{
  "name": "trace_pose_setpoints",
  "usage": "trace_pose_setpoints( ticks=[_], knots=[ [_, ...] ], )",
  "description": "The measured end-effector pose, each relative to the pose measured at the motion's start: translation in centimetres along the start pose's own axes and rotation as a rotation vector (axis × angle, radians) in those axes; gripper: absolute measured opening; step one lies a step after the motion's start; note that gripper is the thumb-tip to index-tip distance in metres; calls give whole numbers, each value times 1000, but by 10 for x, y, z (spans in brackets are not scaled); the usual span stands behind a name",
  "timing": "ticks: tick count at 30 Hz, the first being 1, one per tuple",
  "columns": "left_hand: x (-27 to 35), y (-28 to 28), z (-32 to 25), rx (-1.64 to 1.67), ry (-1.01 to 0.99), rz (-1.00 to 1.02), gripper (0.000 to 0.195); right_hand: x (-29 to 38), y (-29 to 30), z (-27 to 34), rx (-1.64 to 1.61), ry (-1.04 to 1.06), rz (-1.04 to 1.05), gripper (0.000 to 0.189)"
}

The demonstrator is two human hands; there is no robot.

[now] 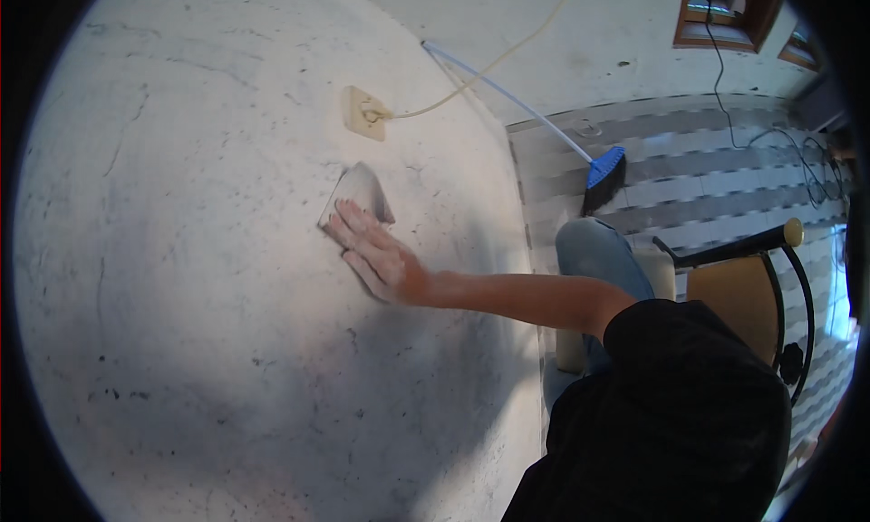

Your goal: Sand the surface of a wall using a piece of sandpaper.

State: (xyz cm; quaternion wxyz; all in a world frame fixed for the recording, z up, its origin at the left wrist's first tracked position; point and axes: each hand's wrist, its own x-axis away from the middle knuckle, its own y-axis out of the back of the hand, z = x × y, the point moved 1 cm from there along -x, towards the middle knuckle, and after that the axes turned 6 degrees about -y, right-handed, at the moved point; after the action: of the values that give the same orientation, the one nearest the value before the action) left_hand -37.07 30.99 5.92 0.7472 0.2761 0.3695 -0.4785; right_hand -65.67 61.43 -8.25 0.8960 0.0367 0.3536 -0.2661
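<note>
My right hand [380,253], pale with dust on the fingers, lies flat against a white plastered wall [224,304]. Under its fingers is a curved sheet of what looks like sandpaper [361,182], pressed to the wall. The sheet's upper part bows away from the surface, and its grit side is hidden. Small dark scuffs and hairline cracks mark the plaster around it. A little above the hand in the picture sits a cream wall socket [355,114] with a plug in it. My left hand is out of view.
A pale cable [469,87] runs from the plug. A blue broom [605,168] leans with its handle against the wall. A chair [734,298] with a tan panel and black frame stands close by. Black cord [809,168] lies on the striped tile floor [686,182].
</note>
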Motion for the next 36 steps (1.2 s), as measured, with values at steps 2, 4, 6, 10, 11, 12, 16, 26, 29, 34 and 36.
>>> trace_pose_setpoints(
  ticks=[2,4,6,10,11,12,16,26,29,34,36],
  knots=[
    [-2,4,-7,-52,38,24,65,-7,-1,5,-16,-51,-7,52],
    [-5,8,-11,-90,76,55,64,10,-2,12,-23,-35,46,52],
    [-7,11,-10,-86,85,78,64,23,0,15,-27,-23,101,52],
    [-3,8,-6,-67,89,39,63,20,5,13,-37,12,182,51],
    [-3,8,-5,-57,96,43,63,15,6,11,-28,20,187,51],
    [-2,7,-5,-47,104,48,63,10,7,11,-32,24,190,51],
    [-2,7,-7,-50,76,47,64,2,8,12,10,20,162,52],
    [3,14,-5,-51,151,115,59,7,6,21,53,-22,183,53],
    [3,15,-3,-34,169,123,58,14,2,25,47,-1,157,53],
    [5,25,-1,0,196,132,57,47,-2,61,84,123,245,55],
    [8,24,0,66,182,142,54,50,-13,82,103,174,286,56]
  ],
)
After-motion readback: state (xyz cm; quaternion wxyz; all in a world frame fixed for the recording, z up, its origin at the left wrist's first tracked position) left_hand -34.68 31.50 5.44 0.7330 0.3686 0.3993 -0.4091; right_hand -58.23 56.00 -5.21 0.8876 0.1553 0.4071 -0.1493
